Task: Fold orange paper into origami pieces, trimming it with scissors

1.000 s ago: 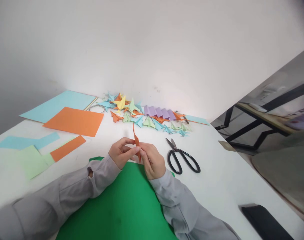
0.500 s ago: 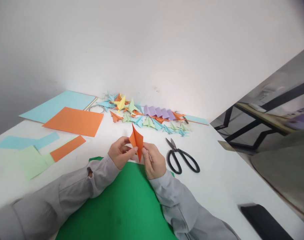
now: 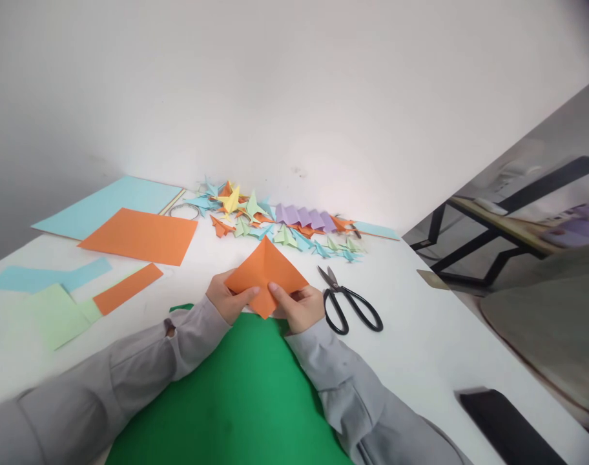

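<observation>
An orange paper (image 3: 266,268), spread into a diamond with a crease down its middle, is held up between my two hands above the table's near edge. My left hand (image 3: 229,298) pinches its left side, thumb on the front face and fingers behind. My right hand (image 3: 304,307) grips the right side the same way, its thumb near the centre crease. Black-handled scissors (image 3: 345,298) lie with blades apart just right of my right hand. Behind the paper, a heap of folded paper pieces (image 3: 253,208) in several colours lies along the wall.
Large blue (image 3: 110,197) and orange (image 3: 139,237) sheets lie at the back left. Nearer are blue (image 3: 50,278), light green (image 3: 57,316) and orange (image 3: 128,289) scraps. A black flat object (image 3: 507,423) sits at the right front. Green cloth (image 3: 236,394) covers my lap.
The orange paper has gone from folded narrow to opened out flat and wide, facing me. My hands have moved slightly apart, and both thumbs now rest on its front.
</observation>
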Tool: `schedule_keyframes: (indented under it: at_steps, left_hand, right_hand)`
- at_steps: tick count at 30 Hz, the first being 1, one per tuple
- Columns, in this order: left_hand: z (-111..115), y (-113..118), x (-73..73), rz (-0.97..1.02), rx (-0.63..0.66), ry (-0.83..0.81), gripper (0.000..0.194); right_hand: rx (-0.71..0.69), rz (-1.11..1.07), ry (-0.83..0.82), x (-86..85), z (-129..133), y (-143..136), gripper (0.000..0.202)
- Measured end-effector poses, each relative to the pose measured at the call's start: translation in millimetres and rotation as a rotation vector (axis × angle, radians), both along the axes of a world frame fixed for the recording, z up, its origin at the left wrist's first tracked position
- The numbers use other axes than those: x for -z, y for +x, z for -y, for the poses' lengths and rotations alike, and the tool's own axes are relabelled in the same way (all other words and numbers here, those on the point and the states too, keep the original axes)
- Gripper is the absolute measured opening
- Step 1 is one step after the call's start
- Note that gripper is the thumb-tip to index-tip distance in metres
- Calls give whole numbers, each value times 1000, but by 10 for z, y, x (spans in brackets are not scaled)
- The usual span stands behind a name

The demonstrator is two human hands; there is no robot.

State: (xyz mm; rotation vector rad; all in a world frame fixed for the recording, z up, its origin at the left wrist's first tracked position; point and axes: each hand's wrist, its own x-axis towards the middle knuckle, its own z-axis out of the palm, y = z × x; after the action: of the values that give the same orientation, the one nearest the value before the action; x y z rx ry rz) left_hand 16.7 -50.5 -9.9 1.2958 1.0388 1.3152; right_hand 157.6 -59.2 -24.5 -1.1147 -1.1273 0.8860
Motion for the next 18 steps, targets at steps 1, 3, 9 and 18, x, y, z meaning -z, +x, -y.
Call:
schedule_keyframes:
  at_steps: [1, 3, 9, 18]
  left_hand:
    - [-7, -2, 9, 42, 17, -40, 28]
    - [-25, -4, 14, 160, 69, -169, 31]
    - [-113, -51, -49, 394, 145, -392, 34]
    - [-121, -79, -60, 210, 48, -118, 72]
  right_hand:
    - [4, -37, -33, -23, 4, -7, 29]
    - [8, -101, -84, -61, 2, -10, 29]
    - [-59, -247, -170, -81, -44, 27, 30]
    - [-97, -299, -172, -71, -63, 53, 34]
